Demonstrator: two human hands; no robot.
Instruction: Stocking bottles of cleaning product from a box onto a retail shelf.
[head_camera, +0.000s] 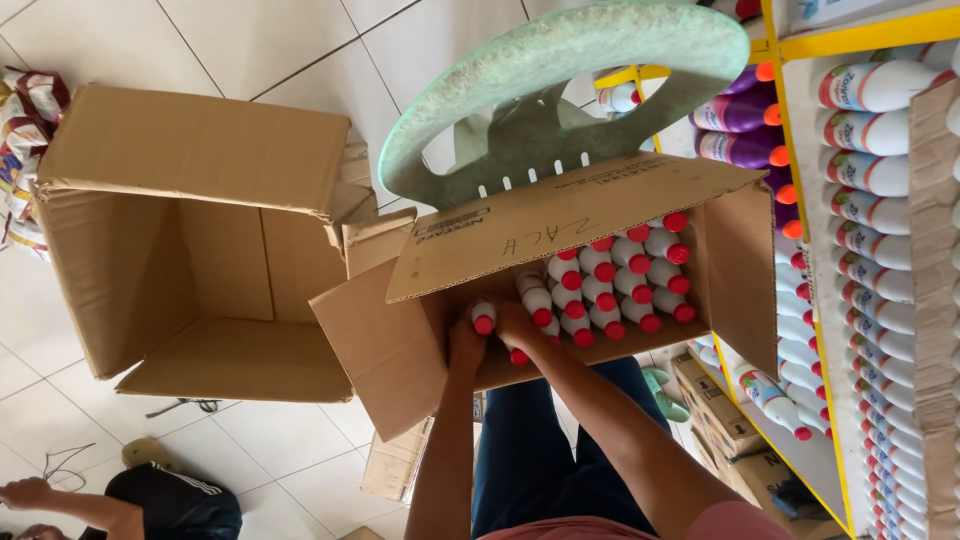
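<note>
An open cardboard box (560, 215) rests on a green plastic chair (560, 60) and holds several white bottles with red caps (620, 275). Both my hands reach into its near corner. My left hand (466, 343) is closed around one white red-capped bottle (484, 317). Beside it, my right hand (515, 325) grips another bottle, of which only the red cap (519, 357) shows below my fingers.
A large cardboard box (200, 230) lies open on its side on the tiled floor at left. Yellow-edged shelves (790, 150) at right carry rows of white and purple bottles. Small cartons (715, 405) sit below them. Another person's arm (70, 500) is at the bottom left.
</note>
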